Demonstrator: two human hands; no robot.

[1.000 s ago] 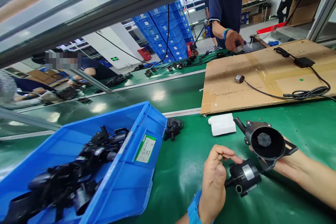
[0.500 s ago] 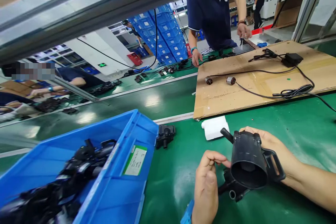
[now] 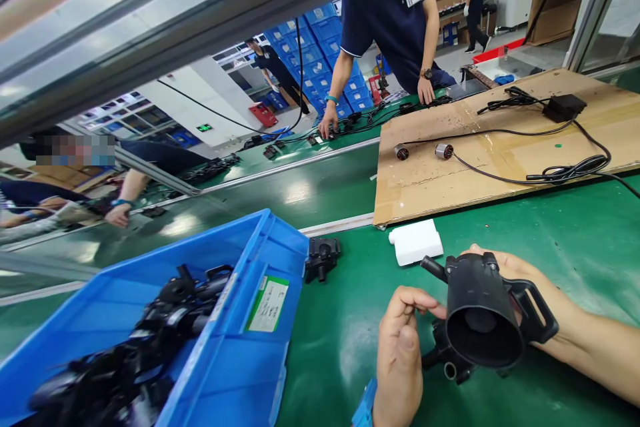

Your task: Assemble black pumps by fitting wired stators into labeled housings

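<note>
**Two hands on one black housing, mouth toward the wearer**

The right hand [image 3: 525, 290] has the black funnel-shaped housing [image 3: 480, 313] cradled from behind, fingers wrapped round its narrow back end. The housing sits low over the green table [image 3: 575, 233], just right of centre at the near edge. Its long axis runs from that narrow end out to the wide round mouth, and the mouth points toward the wearer and slightly down. A thin spout [image 3: 433, 268] juts off up and to the left. A looped bracket [image 3: 537, 320] sticks out to the right.

The left hand [image 3: 400, 347] is curled, fingertips up against a small black pump body [image 3: 447, 359] tucked under the housing's mouth. Whether they actually pinch it, I cannot tell.

Just beyond the hands lies a white block [image 3: 416, 241], and left of it a loose black part [image 3: 323, 257]. Further left is the blue bin [image 3: 240, 353], loaded with black parts [image 3: 150, 340]. Behind the block is a cardboard sheet [image 3: 500, 167] with two small motors [image 3: 401, 152] on black cables. Across the belt, a person in a dark shirt [image 3: 395, 20] leans in, both hands down.
</note>
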